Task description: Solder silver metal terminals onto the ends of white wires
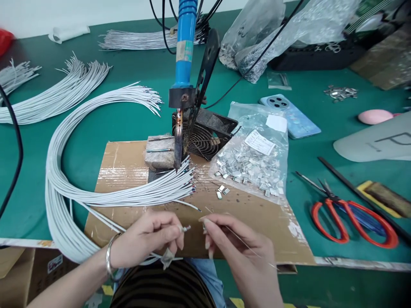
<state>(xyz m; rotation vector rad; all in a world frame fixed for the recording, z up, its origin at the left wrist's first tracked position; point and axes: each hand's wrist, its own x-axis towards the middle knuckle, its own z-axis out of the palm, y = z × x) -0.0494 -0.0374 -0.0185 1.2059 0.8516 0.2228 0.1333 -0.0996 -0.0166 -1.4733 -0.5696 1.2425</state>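
Note:
My left hand (157, 233) is closed, pinching a white cable whose short end (185, 229) pokes out past the thumb and finger. Below those fingers hangs a small greyish scrap (167, 258), too unclear to name. Facing it, my right hand (240, 244) is closed in a pinch on a small metal piece (204, 226), mostly hidden by the fingertips. A thin solder wire (244, 243) runs across the same hand. Just beyond both hands, a bundle of white cables (144, 194) lies on the cardboard (257, 226). Above its ends stands a blue-handled soldering iron (184, 64), tip down.
Loose metal connectors (221, 191) lie by a plastic bag of connectors (253, 158). Behind the iron is a black fan (205, 137). To the right are a phone (292, 115), red-handled scissors (353, 218) and a bottle (375, 139). More cable bundles (61, 92) lie at left.

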